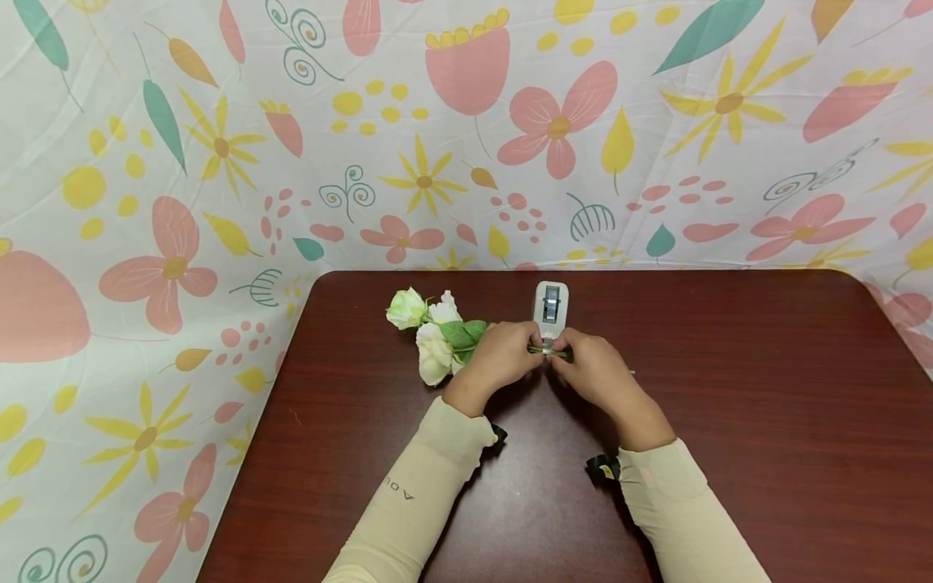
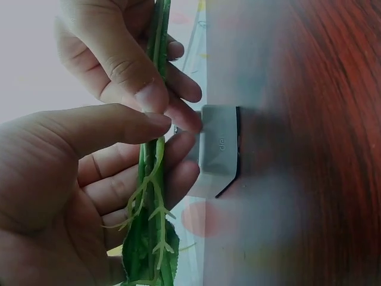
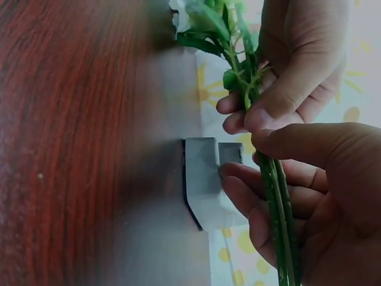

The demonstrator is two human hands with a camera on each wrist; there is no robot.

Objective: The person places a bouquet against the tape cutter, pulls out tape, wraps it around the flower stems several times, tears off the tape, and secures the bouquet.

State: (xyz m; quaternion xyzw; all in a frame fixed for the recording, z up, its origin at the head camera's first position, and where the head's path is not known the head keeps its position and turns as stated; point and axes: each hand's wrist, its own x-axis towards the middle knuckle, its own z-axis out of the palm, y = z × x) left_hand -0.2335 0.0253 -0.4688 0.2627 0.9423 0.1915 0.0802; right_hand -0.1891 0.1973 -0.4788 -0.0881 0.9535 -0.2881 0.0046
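My left hand pinches a bundle of artificial flowers by its green stems. White and pale green blossoms spread out to the left of that hand. Right beside it, my right hand pinches the same stems, the thumbs nearly meeting in both wrist views. A small shiny patch, perhaps clear tape, shows on the stems between the hands. Just beyond the fingers stands a light grey tape dispenser with a roll in it. Fingers hide part of the stems.
The hands work over a dark reddish-brown table. Its back edge meets a floral-print cloth, which also hangs along the left side. Dark wrist straps show near the cuffs.
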